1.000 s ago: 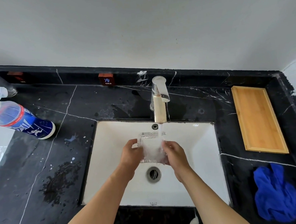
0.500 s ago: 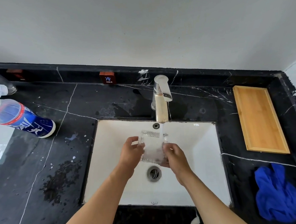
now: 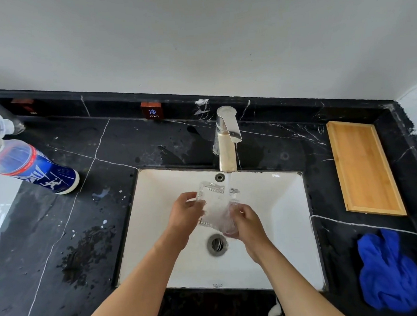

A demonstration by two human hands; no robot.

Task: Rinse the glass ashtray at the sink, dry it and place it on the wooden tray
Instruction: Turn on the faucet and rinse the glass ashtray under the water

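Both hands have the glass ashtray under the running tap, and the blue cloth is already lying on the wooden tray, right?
Not quite. In the head view the blue cloth lies on the black counter, in front of the wooden tray, which holds nothing. Both hands, left hand and right hand, do hold the glass ashtray under the running tap.

"COLD" on red-brown tag

Black marble counter (wet patches) bears bottle, wooden tray, blue cloth.
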